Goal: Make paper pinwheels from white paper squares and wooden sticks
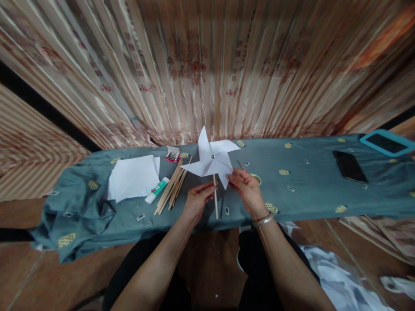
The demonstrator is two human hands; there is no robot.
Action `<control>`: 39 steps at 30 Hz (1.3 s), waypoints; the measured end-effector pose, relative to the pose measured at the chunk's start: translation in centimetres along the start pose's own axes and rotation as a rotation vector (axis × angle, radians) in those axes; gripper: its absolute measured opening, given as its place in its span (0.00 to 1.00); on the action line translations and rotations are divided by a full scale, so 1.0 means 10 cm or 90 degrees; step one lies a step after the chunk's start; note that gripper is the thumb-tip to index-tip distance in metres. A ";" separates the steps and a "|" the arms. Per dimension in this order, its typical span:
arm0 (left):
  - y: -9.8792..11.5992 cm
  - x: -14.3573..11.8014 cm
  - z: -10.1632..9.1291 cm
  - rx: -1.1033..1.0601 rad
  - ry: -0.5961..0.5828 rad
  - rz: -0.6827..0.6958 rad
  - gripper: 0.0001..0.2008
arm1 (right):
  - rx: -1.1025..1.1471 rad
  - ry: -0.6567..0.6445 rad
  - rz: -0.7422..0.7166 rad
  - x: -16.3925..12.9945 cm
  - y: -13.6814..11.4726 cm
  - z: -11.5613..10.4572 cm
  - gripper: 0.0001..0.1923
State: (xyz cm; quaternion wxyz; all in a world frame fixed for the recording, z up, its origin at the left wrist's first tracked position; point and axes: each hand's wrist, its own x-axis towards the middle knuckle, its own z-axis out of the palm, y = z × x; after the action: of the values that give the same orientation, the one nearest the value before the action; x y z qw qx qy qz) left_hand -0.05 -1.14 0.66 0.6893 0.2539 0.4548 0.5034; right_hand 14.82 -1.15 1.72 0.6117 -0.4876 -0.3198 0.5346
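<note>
Left hand fingers pinch the stick; right hand fingers grip the pinwheel

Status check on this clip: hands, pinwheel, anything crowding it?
Left hand pinching the wooden stick. Right hand at a blade of the white paper pinwheel. Spare sticks and glue stick lie left, apart.

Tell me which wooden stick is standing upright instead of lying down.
The stick pinned to the white pinwheel, held by the left hand. The other sticks lie bundled on the cloth beside the glue.
</note>
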 end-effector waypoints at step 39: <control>0.05 0.04 -0.07 -0.057 -0.039 0.028 0.18 | -0.444 -0.307 -0.068 -0.19 0.24 0.09 0.19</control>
State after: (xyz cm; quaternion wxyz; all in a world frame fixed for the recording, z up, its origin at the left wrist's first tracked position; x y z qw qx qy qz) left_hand -0.87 -0.70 0.57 0.7023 0.2482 0.4047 0.5304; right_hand 12.72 -2.85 0.02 0.3451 -0.5090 -0.6399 0.4608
